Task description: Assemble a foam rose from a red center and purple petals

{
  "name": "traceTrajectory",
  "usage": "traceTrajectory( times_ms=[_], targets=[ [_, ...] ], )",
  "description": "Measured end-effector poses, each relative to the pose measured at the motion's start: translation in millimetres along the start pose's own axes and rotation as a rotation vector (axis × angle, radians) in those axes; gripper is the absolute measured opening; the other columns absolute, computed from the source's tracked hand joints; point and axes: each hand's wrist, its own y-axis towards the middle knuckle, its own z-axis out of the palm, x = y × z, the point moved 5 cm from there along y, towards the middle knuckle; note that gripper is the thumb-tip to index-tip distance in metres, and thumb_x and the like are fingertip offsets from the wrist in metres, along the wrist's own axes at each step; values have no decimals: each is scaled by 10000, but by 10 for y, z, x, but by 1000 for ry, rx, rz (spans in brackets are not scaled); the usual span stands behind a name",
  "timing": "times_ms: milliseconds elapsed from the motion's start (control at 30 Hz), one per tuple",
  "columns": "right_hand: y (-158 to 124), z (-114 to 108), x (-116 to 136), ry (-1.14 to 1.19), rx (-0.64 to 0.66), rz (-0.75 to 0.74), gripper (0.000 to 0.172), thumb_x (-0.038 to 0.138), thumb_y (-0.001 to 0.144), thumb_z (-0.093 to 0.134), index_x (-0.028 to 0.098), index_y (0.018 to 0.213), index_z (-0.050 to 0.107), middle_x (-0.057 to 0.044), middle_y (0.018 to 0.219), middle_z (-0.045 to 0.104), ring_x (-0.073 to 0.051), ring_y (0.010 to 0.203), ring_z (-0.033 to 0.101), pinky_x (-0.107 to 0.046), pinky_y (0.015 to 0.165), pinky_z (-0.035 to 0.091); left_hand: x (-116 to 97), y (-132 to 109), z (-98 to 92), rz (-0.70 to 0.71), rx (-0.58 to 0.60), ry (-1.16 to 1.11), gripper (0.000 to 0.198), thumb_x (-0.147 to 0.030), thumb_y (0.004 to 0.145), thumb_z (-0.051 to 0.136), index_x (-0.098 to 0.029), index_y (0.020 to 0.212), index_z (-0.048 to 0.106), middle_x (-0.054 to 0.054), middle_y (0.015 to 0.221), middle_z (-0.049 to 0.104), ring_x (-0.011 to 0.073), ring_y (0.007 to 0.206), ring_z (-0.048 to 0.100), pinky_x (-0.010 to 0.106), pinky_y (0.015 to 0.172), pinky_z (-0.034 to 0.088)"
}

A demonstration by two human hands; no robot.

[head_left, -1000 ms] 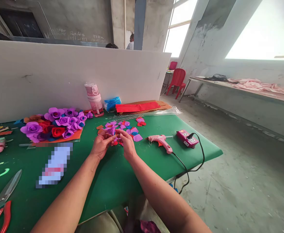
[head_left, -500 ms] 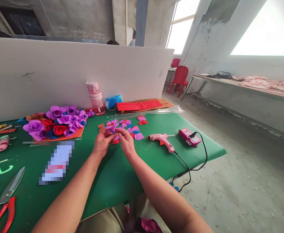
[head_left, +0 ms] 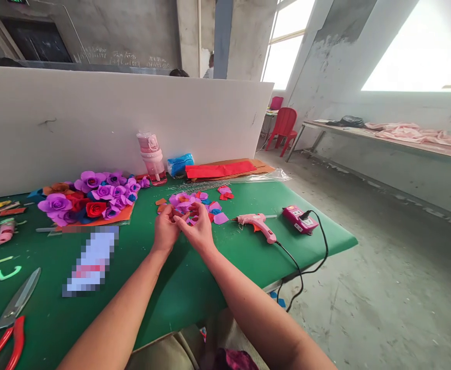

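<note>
My left hand (head_left: 166, 230) and my right hand (head_left: 200, 228) meet above the green table, fingers bent and fingertips close together. Whatever is pinched between them is small and mostly hidden by the fingers. Right behind them, purple petals (head_left: 181, 199) lie in a loose pile with red, blue and orange pieces; I cannot tell if any of these are in my fingers. A pink glue gun (head_left: 259, 223) rests to the right of my hands, its nozzle toward the petals. Finished-looking purple, red and blue flowers (head_left: 94, 198) are heaped to the left.
A purple power socket (head_left: 299, 220) with a black cord is at the right edge. Scissors (head_left: 15, 303) with red handles lie at front left. A pink bottle (head_left: 151, 156), a blue packet (head_left: 180, 164) and red sheets (head_left: 221, 168) stand before a white board (head_left: 113, 118).
My hands have turned a little and drawn slightly closer together, with the fingers raised and more arched. More of the purple petals shows behind them. The view has shifted slightly.
</note>
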Motion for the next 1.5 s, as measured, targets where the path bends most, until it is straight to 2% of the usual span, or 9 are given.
traceTrajectory(
  times_ms=[100, 300, 467, 700, 867, 1000, 1233, 1367, 1500],
  targets=[
    [21, 14, -16, -16, -15, 33, 486, 386, 644, 754, 198, 1031, 527, -44, 987, 618, -184, 877, 594, -317, 798, 490, -75, -44, 29, 64, -1, 142, 217, -281, 630, 764, -183, 800, 671, -39, 595, 601, 131, 560, 556, 228, 548, 428],
    [58, -20, 30, 16, -30, 39, 281, 333, 713, 673, 209, 919, 526, 3, 860, 635, -146, 736, 587, -280, 708, 482, -99, -78, 94, 90, 69, 53, 209, -316, 685, 722, -176, 820, 644, -10, 694, 661, 158, 664, 623, 254, 656, 486],
    [60, -59, 68, 47, -50, 25, 204, 314, 735, 623, 209, 874, 517, 13, 808, 616, -136, 698, 575, -276, 702, 477, -46, -67, 67, 104, 64, 100, 156, -270, 733, 677, -173, 853, 654, -32, 612, 617, 127, 597, 583, 221, 608, 449],
    [57, -77, 88, 74, -68, 32, 176, 299, 731, 598, 214, 860, 514, 24, 770, 604, -137, 686, 570, -270, 680, 473, -69, -72, 54, 90, 62, 112, 212, -271, 694, 726, -178, 876, 672, -50, 581, 575, 95, 521, 504, 192, 513, 382],
    [53, -71, 78, 88, -63, 40, 168, 295, 743, 582, 212, 879, 526, 17, 781, 618, -144, 688, 585, -282, 686, 480, -87, -81, 66, 54, 94, 45, 235, -307, 696, 737, -181, 881, 666, -43, 589, 586, 100, 531, 521, 189, 513, 413],
    [51, -67, 65, 94, -51, 36, 173, 307, 753, 588, 217, 885, 521, 22, 771, 612, -137, 671, 583, -273, 671, 488, -90, -73, 65, 20, 99, -18, 232, -323, 674, 758, -180, 815, 642, -45, 572, 575, 100, 515, 521, 185, 484, 421],
    [53, -69, 59, 180, 24, 44, 186, 340, 772, 610, 212, 869, 516, 18, 752, 601, -135, 638, 577, -263, 611, 492, -46, -58, 72, -62, 117, -133, 300, -330, 615, 802, -177, 781, 604, -55, 554, 556, 88, 460, 502, 191, 439, 429],
    [74, -114, 44, 255, 27, 26, 242, 355, 780, 623, 201, 956, 560, -5, 842, 627, -140, 730, 598, -270, 688, 502, -24, -37, 40, -105, 70, -155, 339, -337, 602, 801, -180, 811, 586, -65, 564, 551, 89, 447, 518, 204, 446, 453],
    [103, -193, -66, 294, -48, 118, 262, 446, 786, 627, 188, 792, 583, 1, 718, 608, -139, 664, 570, -270, 647, 482, -29, -9, -34, -57, 0, -70, 284, -338, 631, 770, -181, 773, 580, -58, 575, 551, 92, 459, 530, 205, 455, 457]
  ],
)
